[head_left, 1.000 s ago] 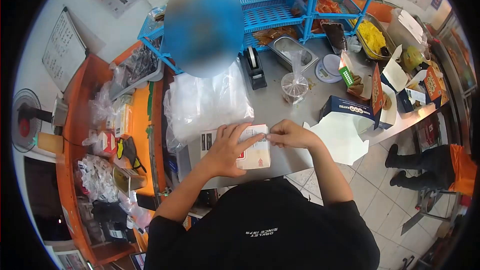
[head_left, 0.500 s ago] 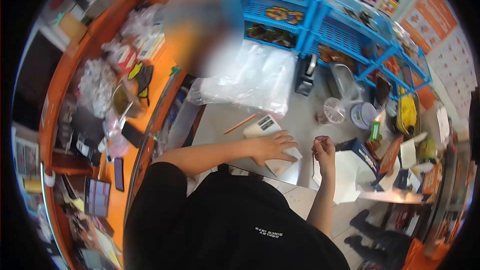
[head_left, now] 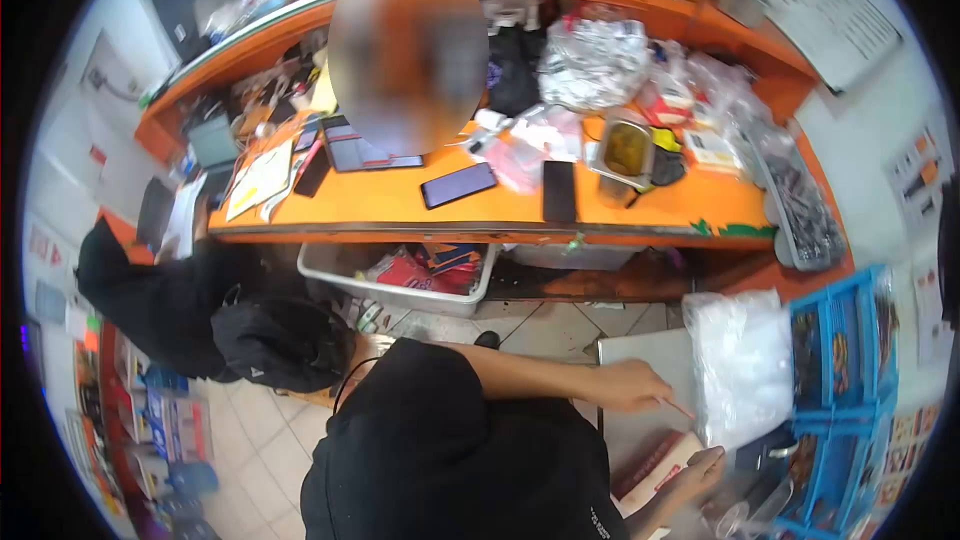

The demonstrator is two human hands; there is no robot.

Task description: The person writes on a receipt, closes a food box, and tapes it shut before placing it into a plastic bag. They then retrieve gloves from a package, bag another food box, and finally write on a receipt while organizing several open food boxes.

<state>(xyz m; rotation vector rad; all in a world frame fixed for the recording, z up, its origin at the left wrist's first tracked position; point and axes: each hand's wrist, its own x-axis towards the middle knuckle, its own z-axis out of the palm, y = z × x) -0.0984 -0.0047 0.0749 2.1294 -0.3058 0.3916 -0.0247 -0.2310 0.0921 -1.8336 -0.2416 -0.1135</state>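
My left hand (head_left: 637, 386) reaches over the grey metal table, fingers closed around one end of a thin orange-brown pencil (head_left: 679, 407). A cream and red block (head_left: 655, 468), perhaps a box or thick pad, lies on the table below the pencil. Beside that block's right end is my right hand (head_left: 703, 470), its fingers curled together; what they hold, if anything, is too small to make out. Just beyond the pencil lies a stack of clear plastic bags (head_left: 742, 370).
Blue plastic racks (head_left: 842, 340) stand at the table's right. Ahead runs an orange counter (head_left: 380, 202) carrying phones, a tablet and bags, with a white bin (head_left: 400, 288) beneath. A person in a black cap (head_left: 280, 342) is close at my left.
The view has swung left toward the orange counter. My left hand has left the block and taken hold of the pencil, which lay on the table. My right hand is nearer the block.
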